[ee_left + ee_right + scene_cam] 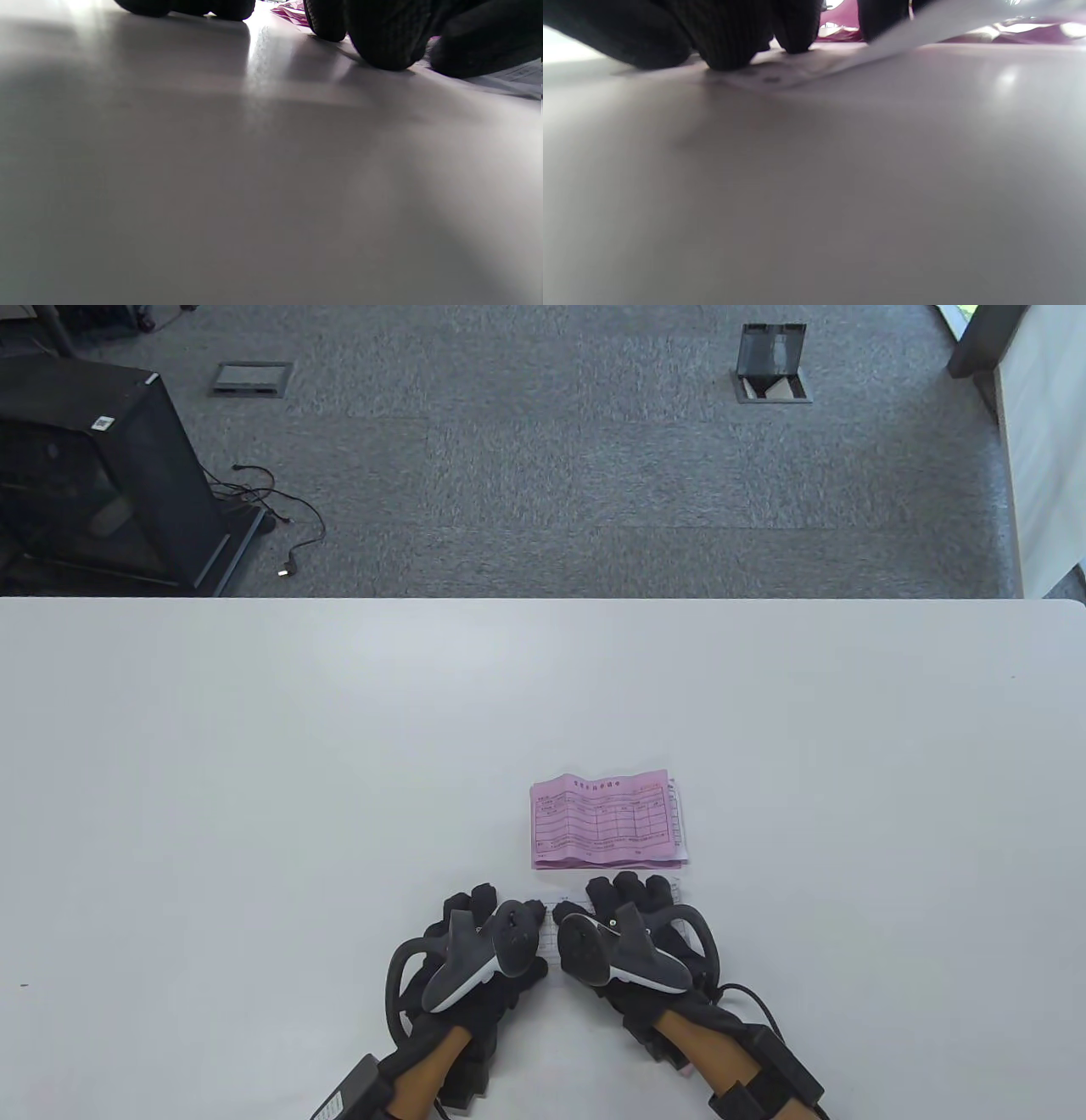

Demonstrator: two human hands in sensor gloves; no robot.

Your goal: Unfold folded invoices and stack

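A stack of unfolded pink invoices (607, 819) lies flat on the white table (254, 780), just beyond my hands. A white invoice (550, 937) lies under both hands near the front edge, mostly hidden. My left hand (492, 901) rests its fingertips (382, 46) on the table at the sheet's left end (517, 78). My right hand (632, 889) presses its fingertips (725, 46) down on the white invoice (780, 76), whose right part lifts off the table. The pink stack (840, 34) shows behind the fingers.
The table's far edge (543, 600) borders grey carpet. A black cabinet (93, 475) with loose cables stands on the floor at far left. Bare table surface spreads to the left, right and beyond the pink stack.
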